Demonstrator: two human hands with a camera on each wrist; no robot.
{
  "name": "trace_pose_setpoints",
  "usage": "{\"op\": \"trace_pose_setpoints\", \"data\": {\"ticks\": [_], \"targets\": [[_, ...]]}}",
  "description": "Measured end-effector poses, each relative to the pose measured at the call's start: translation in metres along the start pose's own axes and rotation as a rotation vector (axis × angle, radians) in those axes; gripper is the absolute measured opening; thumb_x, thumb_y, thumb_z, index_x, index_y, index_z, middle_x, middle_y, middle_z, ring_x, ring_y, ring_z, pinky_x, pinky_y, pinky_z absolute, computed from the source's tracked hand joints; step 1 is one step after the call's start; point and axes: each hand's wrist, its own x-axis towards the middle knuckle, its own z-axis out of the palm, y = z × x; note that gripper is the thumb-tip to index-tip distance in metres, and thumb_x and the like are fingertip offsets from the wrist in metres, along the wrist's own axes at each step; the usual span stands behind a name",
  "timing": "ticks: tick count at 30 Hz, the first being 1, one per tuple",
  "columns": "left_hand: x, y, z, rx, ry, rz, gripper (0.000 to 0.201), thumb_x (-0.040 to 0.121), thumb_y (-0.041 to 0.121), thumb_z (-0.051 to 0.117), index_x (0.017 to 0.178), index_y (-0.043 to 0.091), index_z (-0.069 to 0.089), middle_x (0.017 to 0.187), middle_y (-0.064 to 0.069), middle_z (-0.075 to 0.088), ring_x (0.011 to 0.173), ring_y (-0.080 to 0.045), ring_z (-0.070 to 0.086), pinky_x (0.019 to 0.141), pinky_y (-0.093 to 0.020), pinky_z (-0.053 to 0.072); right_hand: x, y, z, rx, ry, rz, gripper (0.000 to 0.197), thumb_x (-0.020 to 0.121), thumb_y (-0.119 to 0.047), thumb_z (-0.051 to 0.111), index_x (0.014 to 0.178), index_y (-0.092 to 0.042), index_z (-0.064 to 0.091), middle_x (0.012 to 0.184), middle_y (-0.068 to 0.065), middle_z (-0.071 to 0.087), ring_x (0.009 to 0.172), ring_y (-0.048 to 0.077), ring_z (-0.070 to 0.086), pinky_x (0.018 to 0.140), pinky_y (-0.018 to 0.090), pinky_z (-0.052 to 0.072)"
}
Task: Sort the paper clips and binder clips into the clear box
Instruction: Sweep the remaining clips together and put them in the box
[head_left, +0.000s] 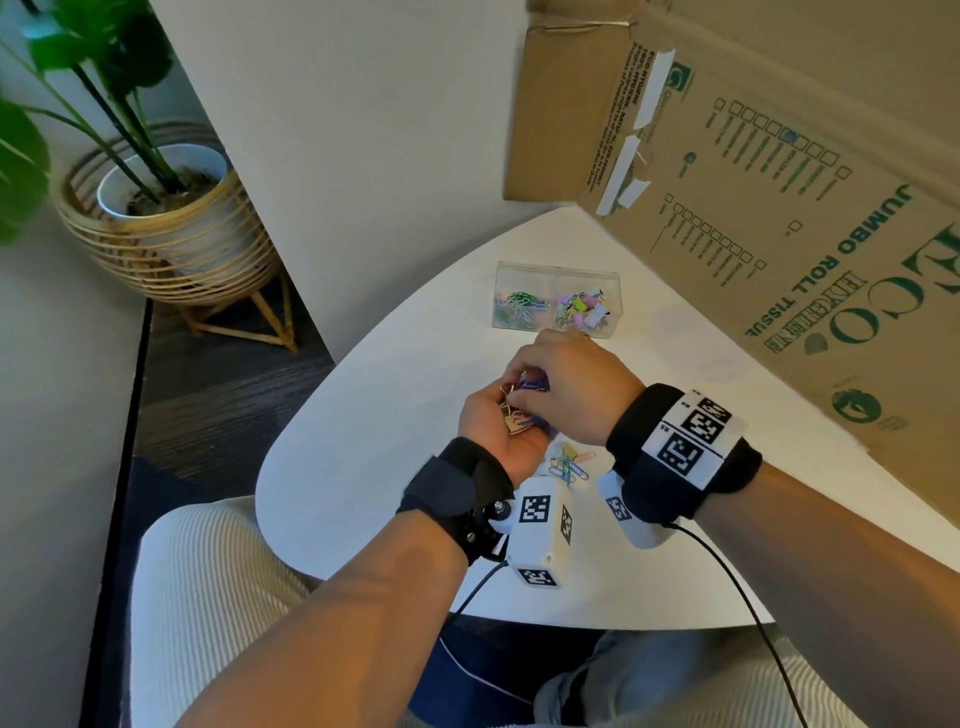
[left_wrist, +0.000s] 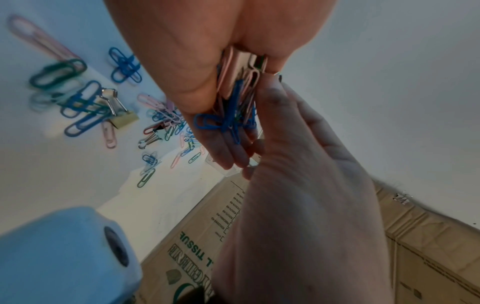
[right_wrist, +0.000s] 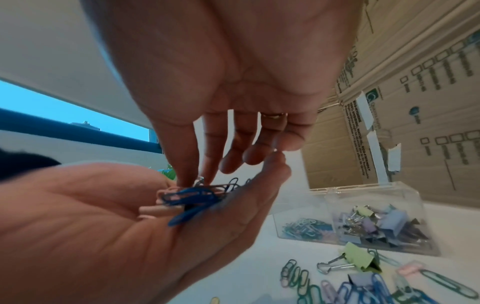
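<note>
My left hand (head_left: 491, 423) lies palm up over the white table (head_left: 363, 467), and a small pile of clips (head_left: 524, 400) rests in it: blue paper clips (left_wrist: 228, 121) and a pink binder clip (right_wrist: 158, 209). From above, my right hand (head_left: 561, 379) reaches into the pile, and its thumb and forefinger (right_wrist: 193, 181) pinch a silver wire handle of a binder clip. The clear box (head_left: 556, 273) stands just beyond the hands, with paper clips (head_left: 519, 306) in its left half and binder clips (head_left: 582, 309) in its right half. More loose clips (head_left: 571, 462) lie on the table under my wrists.
A big cardboard box (head_left: 779, 208) leans along the table's right and far side, close behind the clear box. A potted plant in a wicker stand (head_left: 166, 208) is on the floor to the left. A green binder clip (right_wrist: 358, 259) lies in front of the clear box.
</note>
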Motion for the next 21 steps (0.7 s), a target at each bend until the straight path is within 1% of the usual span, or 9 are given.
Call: {"op": "trace_pose_setpoints", "data": {"ticks": [2, 6, 8, 11, 12, 15, 17, 20, 21], "targets": [[0.000, 0.003, 0.000, 0.002, -0.031, 0.001, 0.032, 0.099, 0.021, 0.033, 0.098, 0.004, 0.060, 0.096, -0.017, 0.062, 0.092, -0.029, 0.058, 0.097, -0.038, 0.043, -0.001, 0.001, -0.002, 0.111, 0.035, 0.004, 0.011, 0.086, -0.031, 0.067, 0.094, -0.023, 0.069, 0.092, -0.003, 0.056, 0.086, 0.016, 0.055, 0.077, 0.034, 0.048], [0.003, 0.006, 0.001, -0.011, -0.088, -0.007, 0.040, 0.101, 0.027, 0.030, 0.110, 0.001, 0.059, 0.099, -0.020, 0.065, 0.089, -0.030, 0.061, 0.070, -0.036, 0.058, -0.007, 0.003, -0.013, 0.498, 0.087, 0.076, 0.004, 0.085, -0.022, 0.071, 0.082, -0.020, 0.070, 0.075, -0.009, 0.064, 0.059, -0.001, 0.060, 0.061, 0.018, 0.048], [0.005, 0.005, 0.001, -0.056, -0.114, 0.000, 0.042, 0.102, 0.026, 0.029, 0.112, -0.002, 0.058, 0.101, -0.023, 0.065, 0.087, -0.033, 0.065, 0.069, -0.041, 0.059, -0.011, 0.005, -0.016, 0.669, 0.130, 0.122, 0.004, 0.087, -0.016, 0.071, 0.084, -0.013, 0.070, 0.073, -0.003, 0.067, 0.053, 0.006, 0.063, 0.058, 0.027, 0.055], [0.006, 0.002, 0.002, -0.102, -0.118, -0.011, 0.041, 0.102, 0.027, 0.030, 0.106, -0.004, 0.058, 0.095, -0.023, 0.066, 0.082, -0.035, 0.068, 0.075, -0.047, 0.057, -0.013, 0.010, -0.016, 0.856, 0.197, 0.185, 0.004, 0.087, -0.008, 0.069, 0.086, -0.004, 0.068, 0.076, 0.020, 0.069, 0.057, 0.037, 0.064, 0.057, 0.043, 0.057], [0.006, 0.002, 0.002, -0.108, -0.112, -0.021, 0.042, 0.102, 0.028, 0.030, 0.104, -0.004, 0.058, 0.092, -0.023, 0.066, 0.082, -0.035, 0.067, 0.074, -0.048, 0.057, -0.013, 0.012, -0.016, 0.891, 0.218, 0.201, 0.002, 0.087, -0.005, 0.069, 0.086, -0.003, 0.068, 0.077, 0.025, 0.068, 0.057, 0.039, 0.062, 0.057, 0.043, 0.057], [0.005, 0.002, 0.002, -0.103, -0.087, -0.052, 0.042, 0.102, 0.030, 0.032, 0.102, -0.004, 0.057, 0.087, -0.022, 0.066, 0.086, -0.034, 0.063, 0.070, -0.049, 0.057, -0.014, 0.014, -0.016, 0.944, 0.261, 0.220, 0.008, 0.085, 0.002, 0.067, 0.091, -0.003, 0.066, 0.079, 0.029, 0.069, 0.060, 0.030, 0.062, 0.057, 0.037, 0.057], [0.004, 0.002, 0.002, -0.093, -0.075, -0.047, 0.041, 0.102, 0.030, 0.033, 0.097, -0.003, 0.058, 0.080, -0.020, 0.065, 0.076, -0.032, 0.065, 0.071, -0.047, 0.057, -0.014, 0.017, -0.014, 0.962, 0.257, 0.219, 0.018, 0.085, 0.009, 0.063, 0.099, -0.001, 0.065, 0.079, 0.025, 0.068, 0.061, 0.024, 0.064, 0.058, 0.036, 0.057], [0.003, 0.002, 0.003, -0.085, -0.084, -0.042, 0.042, 0.102, 0.030, 0.031, 0.096, -0.003, 0.058, 0.075, -0.019, 0.065, 0.062, -0.030, 0.068, 0.065, -0.043, 0.059, -0.015, 0.020, -0.011, 0.904, 0.191, 0.194, 0.027, 0.083, 0.014, 0.060, 0.101, -0.004, 0.068, 0.079, 0.016, 0.065, 0.058, 0.031, 0.066, 0.060, 0.042, 0.059], [0.003, 0.003, 0.003, -0.077, -0.086, -0.040, 0.042, 0.102, 0.030, 0.031, 0.099, -0.003, 0.058, 0.078, -0.019, 0.066, 0.062, -0.030, 0.068, 0.063, -0.041, 0.060, -0.014, 0.022, -0.010, 0.830, 0.167, 0.178, 0.028, 0.083, 0.012, 0.060, 0.100, -0.007, 0.070, 0.080, 0.012, 0.064, 0.058, 0.029, 0.068, 0.064, 0.039, 0.059]]}}
